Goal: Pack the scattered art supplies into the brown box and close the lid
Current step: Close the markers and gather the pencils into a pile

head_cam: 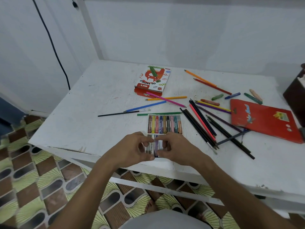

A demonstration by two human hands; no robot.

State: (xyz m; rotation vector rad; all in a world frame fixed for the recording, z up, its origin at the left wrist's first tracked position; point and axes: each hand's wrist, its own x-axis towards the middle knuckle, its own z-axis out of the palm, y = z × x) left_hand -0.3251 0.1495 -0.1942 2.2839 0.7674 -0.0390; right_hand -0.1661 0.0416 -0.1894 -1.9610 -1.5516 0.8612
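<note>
A white plastic pastel tray (165,115) lies near the table's front edge, its far row full of oil pastels (164,124). My left hand (132,149) and my right hand (175,149) meet over the tray's near row, fingers curled around a few pastels (156,145) there; which hand pinches which stick is hidden. The pastel box (152,81) lies further back with a green pastel on it. The brown box (295,95) stands at the far right edge, partly cut off. Loose coloured pencils (203,124) and pastels (217,97) are scattered to the right.
A red pencil packet (264,121) lies flat at the right. A thin paintbrush (122,113) and several pencils lie left of the tray. The white table (74,123) stands against a white wall, with patterned floor below its front edge.
</note>
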